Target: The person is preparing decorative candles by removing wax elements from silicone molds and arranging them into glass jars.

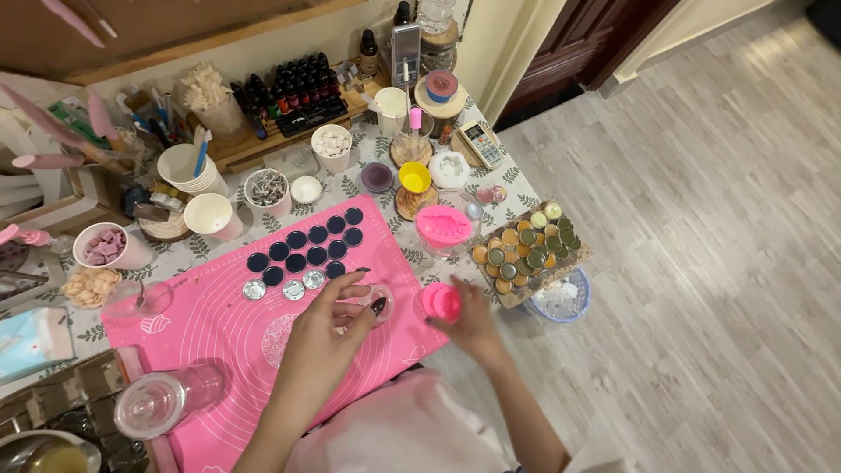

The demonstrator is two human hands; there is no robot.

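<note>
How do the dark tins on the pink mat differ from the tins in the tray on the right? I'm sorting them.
The dark tins look filled with navy, while the tray tins show green, orange and pale yellow. The dark tins lie in neat rows on the pink mat; the tray tins sit crowded together in a tray. Both sets are small and round.

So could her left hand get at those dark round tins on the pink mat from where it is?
Probably yes. The left hand rests on the pink mat just below the rows of dark tins, and only three small silver lids lie between; nothing tall blocks the way.
</note>
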